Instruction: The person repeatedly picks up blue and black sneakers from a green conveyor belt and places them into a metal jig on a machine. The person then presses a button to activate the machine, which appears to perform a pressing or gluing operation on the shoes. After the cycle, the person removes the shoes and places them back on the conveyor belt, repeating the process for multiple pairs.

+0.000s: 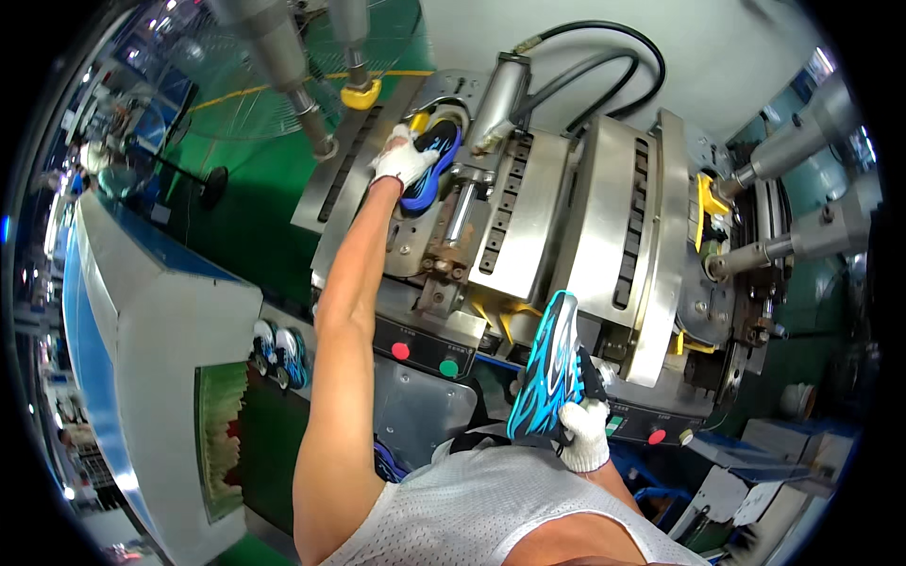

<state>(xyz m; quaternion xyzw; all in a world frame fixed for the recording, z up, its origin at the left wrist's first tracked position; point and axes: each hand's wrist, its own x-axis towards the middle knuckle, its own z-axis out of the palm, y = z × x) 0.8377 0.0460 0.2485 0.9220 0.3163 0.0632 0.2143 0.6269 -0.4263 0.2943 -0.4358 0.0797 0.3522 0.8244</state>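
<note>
My left hand [401,158], in a white knit glove, reaches out to the far left press station. It grips a black and blue sports shoe [440,162] that sits in the station's cradle; some of its fingertips are hidden. Close to my body, my right hand [585,436], also gloved, holds a bright blue and black sports shoe [545,377] near the heel end. That shoe is tilted upright, toe pointing away from me, in front of the machine's middle.
The steel press machine [524,226] has metal cylinders [802,151] at the right and more [274,47] above the left station. A red button [400,351] and a green button [448,368] are on its front panel. More shoes [283,354] rest beside a grey-white machine [160,321].
</note>
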